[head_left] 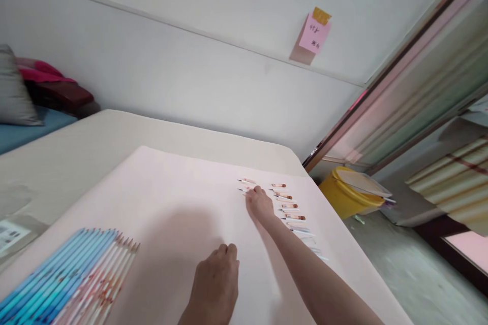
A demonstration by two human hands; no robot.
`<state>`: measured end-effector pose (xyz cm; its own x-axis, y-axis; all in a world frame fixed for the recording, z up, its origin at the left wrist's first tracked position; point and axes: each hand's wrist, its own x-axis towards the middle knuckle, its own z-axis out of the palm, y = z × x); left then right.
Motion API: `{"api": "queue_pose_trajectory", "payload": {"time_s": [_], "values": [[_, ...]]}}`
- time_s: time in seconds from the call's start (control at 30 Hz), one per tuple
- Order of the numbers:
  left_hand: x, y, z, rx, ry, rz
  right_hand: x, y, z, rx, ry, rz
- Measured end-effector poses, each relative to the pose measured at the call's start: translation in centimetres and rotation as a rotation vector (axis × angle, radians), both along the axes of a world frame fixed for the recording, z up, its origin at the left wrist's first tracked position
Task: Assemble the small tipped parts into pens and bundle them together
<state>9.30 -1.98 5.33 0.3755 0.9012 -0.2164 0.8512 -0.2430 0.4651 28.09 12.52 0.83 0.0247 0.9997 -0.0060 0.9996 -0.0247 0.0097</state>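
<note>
My right hand (pixel 262 204) reaches over the white sheet (pixel 171 183), its fingertips pinched together at a small thin piece with a dark pointed tip (pixel 241 190). Just beyond the fingers lies another such dark-tipped piece (pixel 247 181). Right of that hand runs a column of similar small pieces, some with a brown-ended part (pixel 295 217) beside them. My left hand (pixel 218 277) rests low over the sheet nearer to me, fingers curled in; whatever it may hold is hidden. At the lower left, blue pencils (pixel 64 269) lie side by side with white-and-red patterned pencils (pixel 104 279), points facing away.
The sheet covers part of a pale table (pixel 190 129) against a white wall. A pink note (pixel 314 34) is taped there. A yellow bin (pixel 339 193) stands on the floor to the right. A grey cushion (pixel 17 91) sits far left; clear plastic packaging (pixel 19 233) lies at the left.
</note>
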Motion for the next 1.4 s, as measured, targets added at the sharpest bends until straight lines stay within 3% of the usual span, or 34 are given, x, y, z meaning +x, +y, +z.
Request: {"api": "queue_pose_trajectory", "payload": {"time_s": [0.33, 0.5, 0.6, 0.7, 0.8, 0.9, 0.97, 1.17, 1.27, 1.4], "values": [[-0.3, -0.4, 0.3, 0.013, -0.023, 0.0, -0.5, 0.6, 0.4, -0.046, -0.02, 0.039], [-0.3, -0.6, 0.6, 0.017, -0.178, 0.081, -1.4, -2.1, 0.4, -0.102, -0.013, 0.027], [-0.2, -0.4, 0.8, -0.115, -0.478, 0.18, -2.2, -5.6, -0.1, -0.116, 0.005, -0.013], [0.2, -0.2, 0.7, -0.372, -0.86, 0.302, -3.0, -9.5, -0.7, -0.128, 0.032, -0.077], [0.8, -0.3, -0.2, -0.627, -1.179, 0.578, -3.3, -12.3, -1.1, -0.142, 0.104, -0.123], [1.4, -0.7, -1.5, -0.812, -1.321, 0.86, -3.2, -13.9, -1.0, -0.135, 0.272, -0.121], [1.7, -0.9, -2.3, -0.887, -1.341, 0.935, -3.3, -14.4, -0.7, -0.126, 0.364, -0.096], [2.5, -0.6, -3.4, -0.984, -1.479, 0.836, -4.7, -15.6, 0.9, -0.077, 0.386, 0.031], [2.5, -0.5, -3.5, -0.93, -1.529, 0.856, -5.3, -15.9, 1.6, -0.056, 0.36, 0.074], [2.1, -0.6, -3.4, -0.843, -1.565, 0.838, -4.9, -16.1, 2.1, -0.049, 0.583, 0.163]]}}
